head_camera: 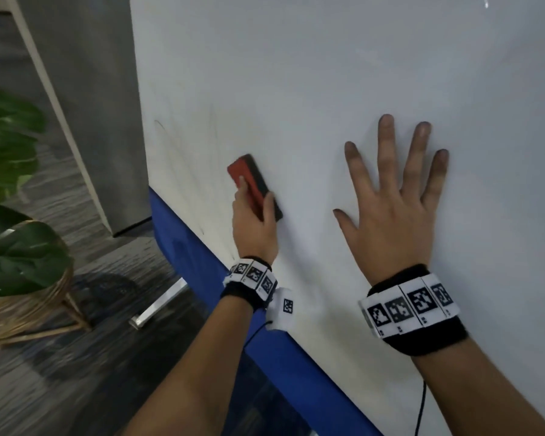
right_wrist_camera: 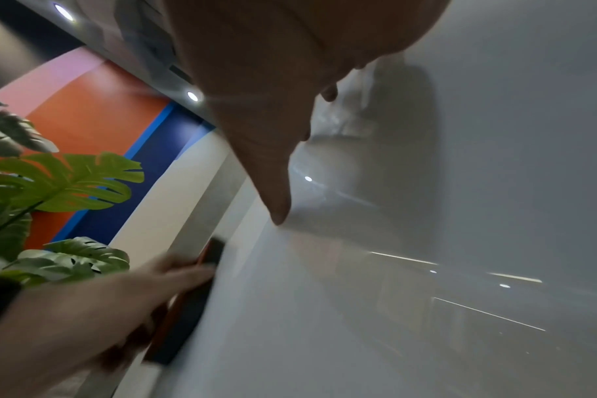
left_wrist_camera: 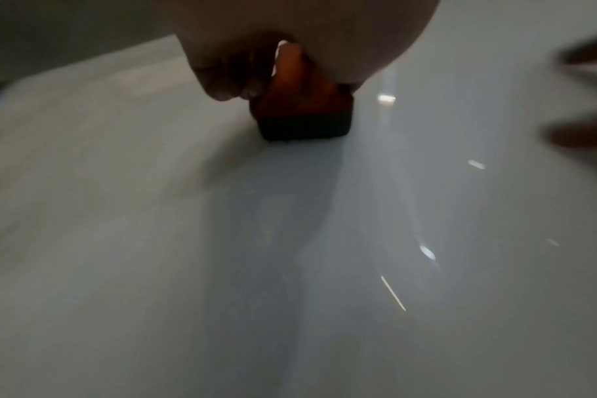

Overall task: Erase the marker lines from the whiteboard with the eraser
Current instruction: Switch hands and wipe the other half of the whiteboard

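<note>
A large whiteboard (head_camera: pixel 328 73) fills most of the head view, with a blue lower edge (head_camera: pixel 202 262). My left hand (head_camera: pixel 254 221) grips a red eraser (head_camera: pixel 244 176) with a black felt side, pressed flat against the board near its lower left part. Faint smeared marker traces (head_camera: pixel 177 152) remain left of the eraser. In the left wrist view the eraser (left_wrist_camera: pixel 304 107) sits on the board under my fingers. My right hand (head_camera: pixel 394 209) lies flat on the board with fingers spread, to the right of the eraser. The right wrist view shows the eraser (right_wrist_camera: pixel 188 304) blurred at lower left.
A potted plant with big green leaves (head_camera: pixel 10 184) in a woven basket (head_camera: pixel 29 309) stands on the dark floor to the left. A grey pillar (head_camera: pixel 85 105) rises behind the board's left edge. A metal foot (head_camera: pixel 158 306) of the board stand lies on the floor.
</note>
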`<state>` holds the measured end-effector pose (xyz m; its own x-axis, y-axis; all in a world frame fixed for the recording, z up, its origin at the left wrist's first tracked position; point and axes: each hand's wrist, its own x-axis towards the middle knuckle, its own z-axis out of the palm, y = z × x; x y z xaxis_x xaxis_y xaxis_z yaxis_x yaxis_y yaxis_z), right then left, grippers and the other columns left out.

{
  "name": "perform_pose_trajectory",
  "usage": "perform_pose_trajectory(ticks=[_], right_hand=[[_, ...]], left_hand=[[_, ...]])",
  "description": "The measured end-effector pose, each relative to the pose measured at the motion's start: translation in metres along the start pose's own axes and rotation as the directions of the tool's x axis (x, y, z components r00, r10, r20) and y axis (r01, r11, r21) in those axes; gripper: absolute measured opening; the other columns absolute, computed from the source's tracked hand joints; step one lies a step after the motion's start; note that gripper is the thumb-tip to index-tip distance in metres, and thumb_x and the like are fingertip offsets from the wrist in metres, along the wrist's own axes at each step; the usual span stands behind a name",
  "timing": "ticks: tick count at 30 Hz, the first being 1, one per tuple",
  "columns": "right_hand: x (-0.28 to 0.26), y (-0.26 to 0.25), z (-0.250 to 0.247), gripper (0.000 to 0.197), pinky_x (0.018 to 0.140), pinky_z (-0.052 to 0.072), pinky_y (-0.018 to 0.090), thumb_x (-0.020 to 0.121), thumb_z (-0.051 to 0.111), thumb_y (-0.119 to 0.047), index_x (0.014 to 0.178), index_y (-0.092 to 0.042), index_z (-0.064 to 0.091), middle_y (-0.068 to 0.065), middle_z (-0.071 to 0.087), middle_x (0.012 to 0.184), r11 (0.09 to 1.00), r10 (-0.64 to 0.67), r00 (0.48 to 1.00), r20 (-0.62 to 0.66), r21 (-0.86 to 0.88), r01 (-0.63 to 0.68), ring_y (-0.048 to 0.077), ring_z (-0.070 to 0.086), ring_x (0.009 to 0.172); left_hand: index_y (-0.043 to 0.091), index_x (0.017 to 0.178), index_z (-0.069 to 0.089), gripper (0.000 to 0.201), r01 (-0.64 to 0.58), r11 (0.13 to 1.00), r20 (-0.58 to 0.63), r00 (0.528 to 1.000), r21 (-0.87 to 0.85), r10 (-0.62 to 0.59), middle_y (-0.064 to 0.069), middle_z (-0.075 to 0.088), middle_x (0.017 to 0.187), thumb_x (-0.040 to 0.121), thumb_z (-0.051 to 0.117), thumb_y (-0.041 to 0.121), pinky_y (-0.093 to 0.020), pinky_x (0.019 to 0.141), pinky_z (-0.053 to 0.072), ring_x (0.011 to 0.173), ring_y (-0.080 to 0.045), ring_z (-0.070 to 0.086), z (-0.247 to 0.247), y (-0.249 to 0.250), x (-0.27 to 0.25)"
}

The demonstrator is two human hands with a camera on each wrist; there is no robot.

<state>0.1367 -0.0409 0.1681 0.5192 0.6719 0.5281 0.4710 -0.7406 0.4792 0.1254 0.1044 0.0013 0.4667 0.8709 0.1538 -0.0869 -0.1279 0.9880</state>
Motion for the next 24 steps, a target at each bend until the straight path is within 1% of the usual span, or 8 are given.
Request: perform_pose_trajectory(ticks=[2, 7, 10, 13, 16, 19, 22, 24], right_hand=[[0.000, -0.002, 0.000, 0.094, 0.121, -0.018, 0.054, 0.086, 0.076, -0.043, 0.161, -0.022, 0.024, 0.014, -0.002, 0.171, 1.000, 0.008, 1.000, -0.003, 0.011, -0.008, 0.045, -0.004, 0.154], [0.002, -0.014, 0.003, 0.096, 0.120, -0.018, 0.056, 0.085, 0.077, -0.039, 0.162, -0.022, 0.022, 0.017, -0.002, 0.170, 0.999, 0.044, 0.999, -0.023, 0.022, -0.044, 0.050, -0.001, 0.153], [0.003, -0.016, 0.008, 0.098, 0.119, -0.019, 0.054, 0.087, 0.076, -0.042, 0.163, -0.023, 0.017, 0.018, -0.003, 0.170, 0.999, 0.049, 0.999, -0.019, 0.009, -0.049, 0.050, -0.001, 0.153], [0.002, -0.017, 0.013, 0.098, 0.119, -0.020, 0.053, 0.089, 0.073, -0.046, 0.164, -0.022, 0.014, 0.018, -0.002, 0.170, 0.999, 0.043, 0.999, -0.014, -0.006, -0.043, 0.049, 0.000, 0.154], [0.001, -0.017, 0.017, 0.098, 0.119, -0.020, 0.052, 0.090, 0.071, -0.049, 0.164, -0.022, 0.012, 0.018, 0.000, 0.170, 0.999, 0.041, 0.999, -0.020, -0.014, -0.041, 0.048, 0.001, 0.153], [0.000, -0.019, 0.018, 0.097, 0.119, -0.021, 0.052, 0.092, 0.068, -0.051, 0.164, -0.023, 0.010, 0.017, -0.001, 0.170, 0.999, 0.038, 0.999, -0.025, -0.011, -0.039, 0.046, -0.001, 0.153], [0.000, -0.018, 0.021, 0.096, 0.120, -0.021, 0.052, 0.093, 0.065, -0.053, 0.165, -0.023, 0.008, 0.016, -0.002, 0.170, 0.999, 0.023, 0.999, -0.026, -0.025, -0.023, 0.044, -0.003, 0.153], [0.001, -0.019, 0.023, 0.095, 0.120, -0.022, 0.051, 0.094, 0.064, -0.054, 0.165, -0.023, 0.007, 0.016, -0.002, 0.170, 0.999, 0.022, 0.999, -0.030, -0.028, -0.022, 0.044, -0.003, 0.153]], left_hand=[[0.029, 0.157, 0.029, 0.065, 0.089, 0.995, -0.018, 0.996, 0.049, -0.089, 0.003, 0.057, 0.141, 0.100, 0.051, 0.050, -0.045, 0.107, 0.051, 0.125, -0.017, 0.059, -0.007, -0.016, 0.005], [0.034, 0.153, 0.028, 0.063, -0.113, 0.993, 0.102, 0.989, 0.037, 0.109, 0.009, 0.056, 0.134, 0.099, 0.059, 0.044, -0.022, 0.102, 0.050, 0.120, -0.009, 0.058, -0.010, -0.016, 0.000], [0.029, 0.154, 0.027, 0.061, 0.179, 0.983, 0.043, 0.983, -0.046, -0.178, -0.001, 0.061, 0.137, 0.102, 0.055, 0.043, -0.032, 0.101, 0.053, 0.119, -0.019, 0.063, -0.013, -0.058, 0.007], [0.014, 0.152, 0.025, 0.059, 0.502, 0.864, 0.057, 0.864, -0.024, -0.500, -0.018, 0.060, 0.137, 0.105, 0.051, 0.038, -0.039, 0.100, 0.049, 0.120, -0.037, 0.061, -0.015, -0.123, -0.008], [-0.001, 0.145, 0.026, 0.056, 0.760, 0.649, 0.122, 0.641, 0.039, -0.758, -0.028, 0.051, 0.142, 0.106, 0.052, 0.028, -0.043, 0.106, 0.046, 0.127, -0.041, 0.055, -0.007, -0.178, -0.041], [-0.003, 0.151, 0.023, 0.060, 0.858, 0.510, 0.092, 0.503, 0.065, -0.859, -0.029, 0.047, 0.146, 0.107, 0.049, 0.029, -0.050, 0.112, 0.042, 0.131, -0.044, 0.051, 0.006, -0.196, -0.052], [-0.001, 0.155, 0.018, 0.062, 0.854, 0.519, -0.002, 0.519, -0.018, -0.855, -0.028, 0.042, 0.151, 0.108, 0.045, 0.027, -0.048, 0.116, 0.037, 0.136, -0.044, 0.047, 0.015, -0.185, -0.035], [0.003, 0.157, 0.018, 0.060, 0.783, 0.620, -0.052, 0.618, -0.047, -0.784, -0.027, 0.043, 0.151, 0.108, 0.042, 0.029, -0.045, 0.116, 0.037, 0.135, -0.044, 0.048, 0.011, -0.163, -0.013]])
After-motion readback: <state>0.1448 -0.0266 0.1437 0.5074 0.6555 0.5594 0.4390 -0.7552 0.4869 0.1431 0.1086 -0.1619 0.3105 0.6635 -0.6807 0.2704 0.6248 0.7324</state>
